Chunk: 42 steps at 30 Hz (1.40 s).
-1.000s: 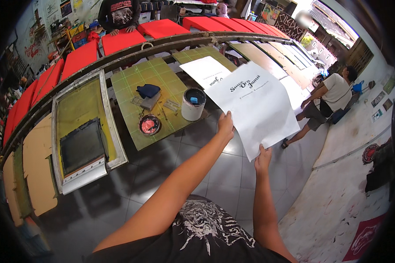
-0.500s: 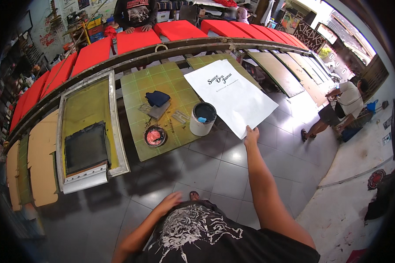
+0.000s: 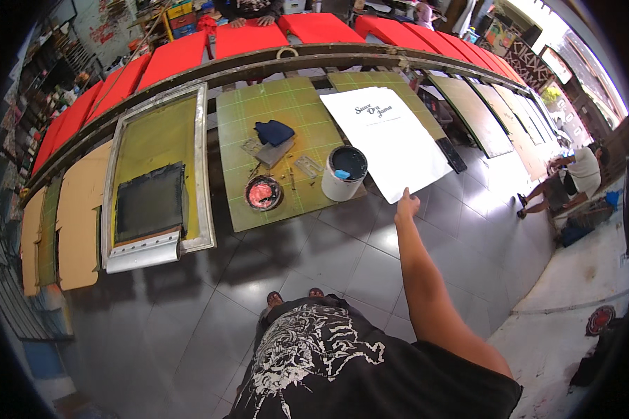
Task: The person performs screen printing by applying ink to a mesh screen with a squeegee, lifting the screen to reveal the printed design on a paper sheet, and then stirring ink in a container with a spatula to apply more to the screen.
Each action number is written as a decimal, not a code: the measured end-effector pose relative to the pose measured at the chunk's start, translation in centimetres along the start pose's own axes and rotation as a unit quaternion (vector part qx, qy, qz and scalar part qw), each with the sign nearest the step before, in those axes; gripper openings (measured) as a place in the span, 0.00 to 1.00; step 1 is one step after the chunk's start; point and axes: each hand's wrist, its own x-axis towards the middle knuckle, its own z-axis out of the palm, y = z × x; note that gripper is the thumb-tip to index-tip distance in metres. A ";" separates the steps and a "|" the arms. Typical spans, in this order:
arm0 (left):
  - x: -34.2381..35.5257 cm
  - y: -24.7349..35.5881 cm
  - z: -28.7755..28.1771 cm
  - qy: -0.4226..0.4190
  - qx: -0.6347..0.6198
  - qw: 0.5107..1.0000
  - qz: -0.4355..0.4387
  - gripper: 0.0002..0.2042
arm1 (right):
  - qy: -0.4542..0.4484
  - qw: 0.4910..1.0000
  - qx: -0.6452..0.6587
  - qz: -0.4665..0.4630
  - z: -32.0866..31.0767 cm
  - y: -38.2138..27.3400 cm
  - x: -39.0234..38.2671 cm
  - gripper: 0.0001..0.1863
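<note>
White printed sheet (image 3: 398,153), right hand (image 3: 408,204) at its lowest corner

A silver-framed screen (image 3: 155,133) is filling the left of the frame, and a green gridded board (image 3: 241,126) is spanning the centre. The sheet is lying right of centre, its upper part covering a second board (image 3: 367,79); whether its near end is resting on anything, I cannot tell. It is looking thin and light, probably limp and easily creased, so the plain margins and corners are offering the best hold, clear of the dark lettering (image 3: 375,109). A white tub (image 3: 338,187) is standing just left of it. The right hand is touching the corner; whether it is pinching, I cannot tell. The left hand is not showing. A pink-smeared bowl (image 3: 263,193) is sitting left of the tub.
</note>
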 end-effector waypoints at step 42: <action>15.0 10.9 -9.5 -0.081 -0.088 0.977 0.176 0.11 | -0.297 0.885 -0.051 -0.356 8.9 -5.4 -22.0 0.49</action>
